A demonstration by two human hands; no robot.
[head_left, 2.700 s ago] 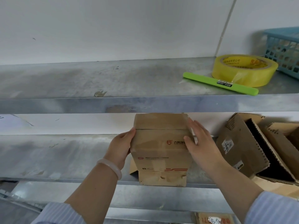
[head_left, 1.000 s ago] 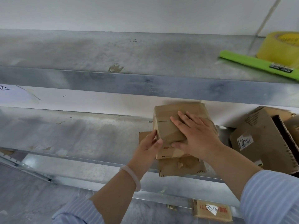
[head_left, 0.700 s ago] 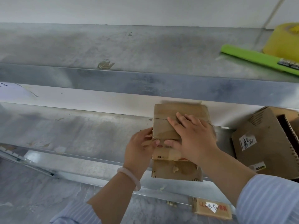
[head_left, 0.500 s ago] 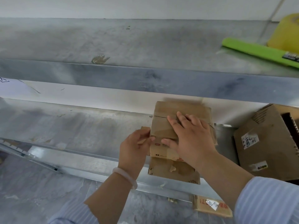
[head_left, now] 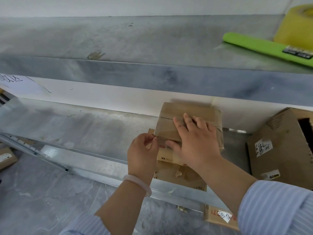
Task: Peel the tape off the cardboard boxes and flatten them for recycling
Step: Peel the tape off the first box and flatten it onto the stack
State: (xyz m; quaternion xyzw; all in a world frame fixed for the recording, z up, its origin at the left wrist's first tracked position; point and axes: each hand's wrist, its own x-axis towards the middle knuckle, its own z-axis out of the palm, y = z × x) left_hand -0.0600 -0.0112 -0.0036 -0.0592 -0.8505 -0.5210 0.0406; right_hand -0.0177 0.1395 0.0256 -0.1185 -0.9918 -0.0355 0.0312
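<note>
A small taped cardboard box [head_left: 171,119] stands on the lower metal shelf [head_left: 81,129], on top of a flattened piece of cardboard [head_left: 184,177]. My right hand [head_left: 194,141] lies flat on the box's top, fingers spread, holding it down. My left hand [head_left: 142,151] is at the box's near left corner, thumb and fingertips pinching at the edge of the clear tape there. The tape end itself is too small to make out.
A larger open cardboard box [head_left: 279,150] stands on the same shelf to the right. On the upper shelf [head_left: 152,75] lie a green box cutter [head_left: 264,48] and a yellow tape roll [head_left: 298,24]. Another cardboard box [head_left: 220,217] lies on the grey floor below.
The box was turned and my right hand went from its side to flat on top. My left hand moved from the left side to the near left corner and now pinches there.
</note>
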